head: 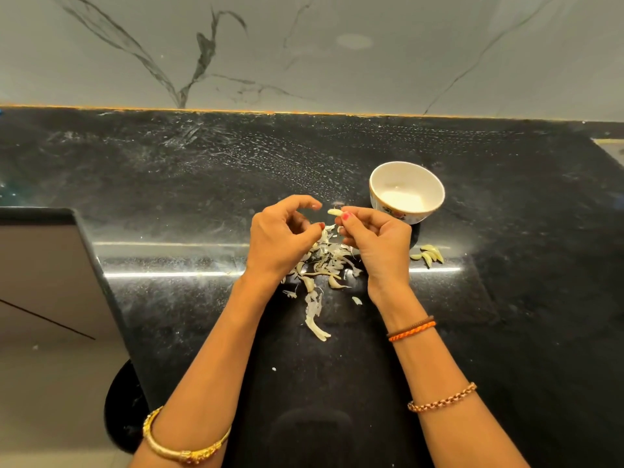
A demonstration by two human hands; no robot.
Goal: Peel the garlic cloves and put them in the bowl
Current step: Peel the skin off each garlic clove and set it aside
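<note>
I see my right hand (373,239) pinching a pale garlic clove (334,212) between thumb and forefinger, the fingers (347,216) curled narrow around it and the clove's tip poking out to the left. My left hand (282,236) hangs just beside it with its fingers (314,206) hooked into a loose curl; the forefinger tip sits near the clove, and I cannot tell whether it touches or whether a scrap of skin is caught at the thumb. Both hands hover above a heap of papery garlic skins (320,265) scattered on the black worktop (169,184), with a longer strip of skin (315,320) trailing toward me. Just behind my right hand stands a white bowl (407,192) with a flower pattern on its side; I cannot make out any cloves inside it. To the right of that hand, a small cluster of garlic cloves (429,255) lies on the worktop near the bowl, apart from the skins. Further out, I wear a gold bangle (184,440) on my left forearm, and an orange thread band (410,329) and a chain bracelet (442,396) on my right. A grey veined wall (304,52) rises behind the worktop.
</note>
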